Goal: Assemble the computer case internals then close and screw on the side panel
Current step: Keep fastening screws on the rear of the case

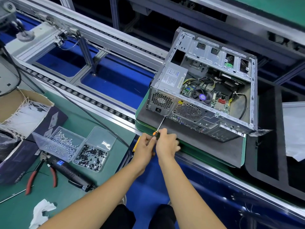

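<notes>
Bare metal case (pixel 204 103) on matt dark foam mat (pixel 206 146).
You see a thin shiny steel screwdriver (pixel 158 128) shaft with orange-black plastic handle; clear glossy plastic boxes (pixel 72 146) of metal screws; brown cardboard box (pixel 19 103); red-gripped pliers (pixel 41 172).

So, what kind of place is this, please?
Probably a factory assembly line for computers. A roller conveyor runs past the bench, an open computer case lies on a pallet, and clear bins of screws stand by red-handled pliers.
</notes>
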Demonstrator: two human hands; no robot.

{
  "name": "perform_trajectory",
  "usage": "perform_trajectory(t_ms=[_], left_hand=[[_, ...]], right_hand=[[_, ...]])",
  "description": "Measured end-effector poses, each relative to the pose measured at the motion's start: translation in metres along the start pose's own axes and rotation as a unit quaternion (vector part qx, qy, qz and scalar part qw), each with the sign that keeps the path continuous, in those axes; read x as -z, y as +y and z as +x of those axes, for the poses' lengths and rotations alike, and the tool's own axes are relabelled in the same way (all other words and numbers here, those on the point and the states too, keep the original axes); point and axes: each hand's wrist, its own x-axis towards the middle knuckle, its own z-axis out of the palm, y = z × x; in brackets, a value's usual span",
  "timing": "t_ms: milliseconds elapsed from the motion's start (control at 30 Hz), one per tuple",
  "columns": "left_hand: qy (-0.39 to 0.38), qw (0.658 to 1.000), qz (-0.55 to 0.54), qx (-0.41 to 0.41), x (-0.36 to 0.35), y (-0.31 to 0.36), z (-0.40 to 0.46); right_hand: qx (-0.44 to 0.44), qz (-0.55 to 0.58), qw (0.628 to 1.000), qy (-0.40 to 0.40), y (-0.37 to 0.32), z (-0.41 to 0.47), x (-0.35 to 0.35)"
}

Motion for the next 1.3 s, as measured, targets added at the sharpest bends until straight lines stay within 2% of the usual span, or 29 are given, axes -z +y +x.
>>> perform_trajectory(t_ms=[33, 100, 167, 200, 267, 300, 333, 433, 467, 500, 600, 667, 700, 767, 833, 867, 900, 933, 967, 1000, 1033, 1067, 1133, 1167, 1200, 1233, 1300], left_hand=[[-0.006, 1.0, -0.001, -0.001, 0.0, 0.0, -0.001], [-0.022, 1.0, -0.009, 0.004, -0.004, -0.001, -0.002], [-0.015, 0.999, -0.041, 0.031, -0.011, -0.001, -0.003], [-0.004, 0.995, -0.078, 0.056, -0.014, -0.001, -0.002], [-0.005, 0.974, -0.189, 0.121, -0.017, 0.003, 0.001], [-0.025, 0.958, -0.239, 0.154, -0.017, 0.005, 0.002], [-0.048, 0.944, -0.274, 0.176, -0.017, 0.008, 0.003], [-0.078, 0.937, -0.288, 0.184, -0.016, 0.012, 0.004], [-0.067, 0.947, -0.26, 0.175, -0.015, 0.013, 0.005], [-0.049, 0.963, -0.211, 0.158, -0.014, 0.014, 0.005], [0.013, 0.997, -0.036, 0.063, -0.011, 0.015, 0.008], [0.052, 0.993, 0.098, -0.042, -0.012, 0.009, 0.007], [0.077, 0.97, 0.21, -0.091, -0.013, 0.006, 0.006], [0.144, 0.883, 0.424, -0.142, -0.013, -0.001, 0.004], [0.184, 0.821, 0.511, -0.177, -0.014, -0.007, 0.005], [0.195, 0.812, 0.518, -0.185, -0.015, -0.009, 0.006], [0.2, 0.827, 0.492, -0.185, -0.016, -0.01, 0.007], [0.193, 0.868, 0.421, -0.177, -0.018, -0.011, 0.007], [0.173, 0.928, 0.293, -0.151, -0.021, -0.01, 0.008], [0.144, 0.978, 0.11, -0.1, -0.024, -0.008, 0.009], [0.122, 0.989, -0.082, -0.025, -0.024, -0.006, 0.012], [0.098, 0.964, -0.24, 0.061, -0.024, -0.004, 0.012], [0.027, 0.884, -0.426, 0.194, -0.023, -0.005, 0.014], [-0.003, 0.856, -0.467, 0.221, -0.024, -0.006, 0.014], [-0.025, 0.851, -0.474, 0.225, -0.026, -0.006, 0.015], [-0.032, 0.872, -0.443, 0.208, -0.027, -0.006, 0.016], [0.012, 0.96, -0.256, 0.113, -0.025, -0.005, 0.018]], right_hand=[[0.053, -0.054, 0.996, 0.053, -0.002, -0.004, 0.003], [0.245, -0.08, 0.958, 0.128, -0.017, -0.016, 0.017], [0.44, -0.08, 0.881, 0.156, -0.047, -0.018, 0.037], [0.509, -0.087, 0.84, 0.167, -0.071, -0.013, 0.048], [0.582, -0.109, 0.781, 0.198, -0.124, 0.009, 0.07], [0.583, -0.122, 0.778, 0.201, -0.149, 0.025, 0.079], [0.562, -0.138, 0.797, 0.175, -0.169, 0.04, 0.087], [0.412, -0.137, 0.899, -0.06, -0.197, 0.08, 0.094], [0.365, -0.118, 0.915, -0.125, -0.198, 0.088, 0.092], [0.338, -0.106, 0.922, -0.158, -0.197, 0.094, 0.089], [0.329, -0.07, 0.925, -0.174, -0.188, 0.107, 0.079], [0.325, -0.054, 0.926, -0.187, -0.186, 0.111, 0.075], [0.322, -0.054, 0.927, -0.186, -0.187, 0.111, 0.073], [0.319, -0.057, 0.929, -0.18, -0.187, 0.114, 0.072], [0.322, -0.055, 0.928, -0.177, -0.188, 0.116, 0.07], [0.322, -0.053, 0.929, -0.176, -0.187, 0.117, 0.071], [0.32, -0.05, 0.929, -0.176, -0.187, 0.118, 0.071], [0.318, -0.048, 0.93, -0.175, -0.187, 0.119, 0.071], [0.316, -0.045, 0.931, -0.176, -0.187, 0.12, 0.071], [0.315, -0.044, 0.931, -0.177, -0.186, 0.12, 0.071], [0.315, -0.044, 0.931, -0.179, -0.186, 0.122, 0.07], [0.316, -0.045, 0.93, -0.181, -0.187, 0.123, 0.069], [0.316, -0.044, 0.93, -0.185, -0.186, 0.128, 0.069], [0.316, -0.042, 0.929, -0.188, -0.186, 0.131, 0.068], [0.315, -0.041, 0.929, -0.191, -0.186, 0.132, 0.068], [0.313, -0.038, 0.929, -0.193, -0.186, 0.133, 0.068], [0.314, -0.033, 0.929, -0.196, -0.185, 0.135, 0.068]])
